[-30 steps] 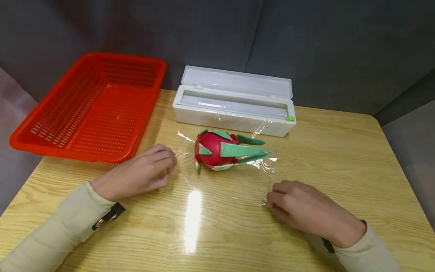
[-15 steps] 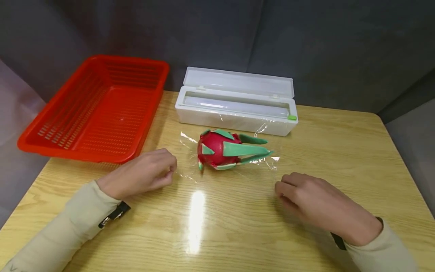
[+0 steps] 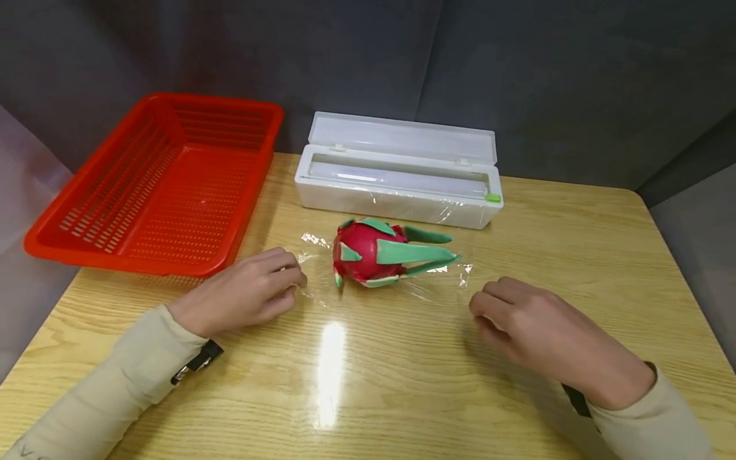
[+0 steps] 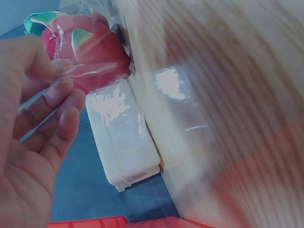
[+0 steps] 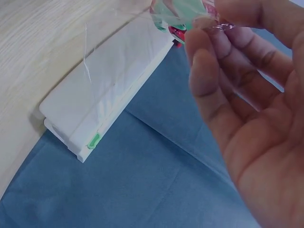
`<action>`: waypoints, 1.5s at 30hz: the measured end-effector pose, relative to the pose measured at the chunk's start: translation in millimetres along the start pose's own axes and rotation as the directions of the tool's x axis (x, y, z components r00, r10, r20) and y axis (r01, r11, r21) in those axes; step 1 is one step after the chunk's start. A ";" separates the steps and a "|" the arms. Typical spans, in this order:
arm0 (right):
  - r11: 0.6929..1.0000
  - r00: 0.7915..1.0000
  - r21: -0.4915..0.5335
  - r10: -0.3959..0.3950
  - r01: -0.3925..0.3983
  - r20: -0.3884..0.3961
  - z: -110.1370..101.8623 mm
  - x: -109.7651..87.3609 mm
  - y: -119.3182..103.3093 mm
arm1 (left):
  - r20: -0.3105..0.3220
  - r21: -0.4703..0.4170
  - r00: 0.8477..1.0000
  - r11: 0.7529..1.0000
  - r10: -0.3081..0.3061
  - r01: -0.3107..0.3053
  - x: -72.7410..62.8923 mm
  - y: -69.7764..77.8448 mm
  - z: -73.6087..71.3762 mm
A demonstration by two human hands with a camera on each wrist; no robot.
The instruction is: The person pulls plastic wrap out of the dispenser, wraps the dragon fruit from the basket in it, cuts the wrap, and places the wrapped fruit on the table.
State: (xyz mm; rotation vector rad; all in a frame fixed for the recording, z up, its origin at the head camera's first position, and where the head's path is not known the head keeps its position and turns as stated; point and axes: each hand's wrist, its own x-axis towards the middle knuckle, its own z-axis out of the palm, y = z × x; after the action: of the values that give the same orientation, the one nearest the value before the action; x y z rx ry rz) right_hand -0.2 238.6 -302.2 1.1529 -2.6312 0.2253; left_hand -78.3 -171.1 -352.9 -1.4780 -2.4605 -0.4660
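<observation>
A red dragon fruit (image 3: 359,246) with green scales lies on its side mid-table, its long green tips pointing right. Clear plastic wrap (image 3: 422,291) spreads around it, visible mostly by its glints. Left of the fruit, my left hand (image 3: 244,291) pinches the wrap between thumb and fingers; in the left wrist view the film (image 4: 90,70) stretches from the fingertips across the fruit (image 4: 92,47). On the near right, my right hand (image 3: 535,332) pinches another part of the wrap, and the right wrist view shows crumpled film (image 5: 222,26) at its fingertips.
Behind the fruit stands a white wrap dispenser box (image 3: 397,199), its lid (image 3: 402,136) raised, with a film roll (image 3: 397,179) inside and a green slider (image 3: 493,198) at its right end. A red plastic basket (image 3: 195,204) sits back left. A dark curtain (image 3: 546,89) hangs behind the table.
My right hand has moved to the right and a little away from me, still pinching the wrap. The left hand has shifted slightly right. The fruit and box stay put.
</observation>
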 end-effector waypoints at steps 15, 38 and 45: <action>1.000 0.999 0.017 0.001 0.000 -0.033 -0.1 4.0 2.9 | -0.171 0.031 0.984 0.998 -0.046 0.052 4.4 -0.1 2.4; 0.998 0.994 -0.050 -0.050 0.045 -0.092 -7.9 32.0 -1.6 | -0.068 -0.215 0.985 0.966 -0.160 0.143 33.6 0.4 8.1; 0.989 0.993 -0.110 -0.102 0.094 -0.065 -9.2 42.8 -1.7 | -0.007 -0.262 0.991 0.957 -0.131 0.125 48.6 2.0 9.2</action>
State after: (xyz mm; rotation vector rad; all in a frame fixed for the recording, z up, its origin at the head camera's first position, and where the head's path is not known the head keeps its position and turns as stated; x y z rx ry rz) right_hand -25.2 209.8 -280.7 1.2119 -2.4858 0.1031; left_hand -99.3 -127.3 -343.8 -1.3966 -2.5644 -0.8596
